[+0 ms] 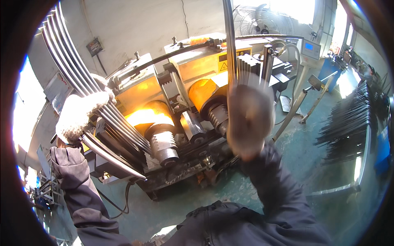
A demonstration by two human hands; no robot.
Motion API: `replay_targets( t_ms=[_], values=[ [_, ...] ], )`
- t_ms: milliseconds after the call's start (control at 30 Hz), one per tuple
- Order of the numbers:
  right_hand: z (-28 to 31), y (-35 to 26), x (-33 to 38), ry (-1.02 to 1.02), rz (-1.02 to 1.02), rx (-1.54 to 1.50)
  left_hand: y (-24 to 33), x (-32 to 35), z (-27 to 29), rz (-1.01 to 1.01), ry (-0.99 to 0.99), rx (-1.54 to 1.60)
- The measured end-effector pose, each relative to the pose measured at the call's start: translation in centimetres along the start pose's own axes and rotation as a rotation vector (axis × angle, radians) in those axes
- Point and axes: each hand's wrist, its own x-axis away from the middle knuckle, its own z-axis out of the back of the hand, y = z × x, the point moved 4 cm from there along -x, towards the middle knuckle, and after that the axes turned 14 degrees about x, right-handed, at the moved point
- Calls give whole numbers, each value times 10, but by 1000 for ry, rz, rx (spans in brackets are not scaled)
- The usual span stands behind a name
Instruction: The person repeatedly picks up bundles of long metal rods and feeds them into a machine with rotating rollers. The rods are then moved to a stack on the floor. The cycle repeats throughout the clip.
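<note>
My left hand (84, 110), in a thick pale glove, is closed round several long metal rods (74, 67). They slant from the upper left down to the rollers of a machine. Just below that hand, a curved ribbed metal piece (111, 158) runs toward the machine's front edge. Motion blurs my gloved right hand (249, 119), raised in front of the machine's right side. An upright metal bar (231, 41) meets its upper left edge. The right fingers are smeared, so their grip does not show.
The machine has two yellow housings (141, 88) and threaded steel rollers (163, 143). A control box with a blue screen (310, 48) stands behind on the right. Many dark rods (349, 119) lie on a rack at the far right. A fan (256, 20) is at the back.
</note>
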Motion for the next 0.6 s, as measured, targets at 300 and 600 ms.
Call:
replay_targets(
  t_ms=[300,600],
  values=[
    [3,75,241,-491,-955,-154,5,2,-7,10,-9,-85],
    [-83,127,260,-659,-971,-290,17,14,-31,64,103,-39]
  ],
)
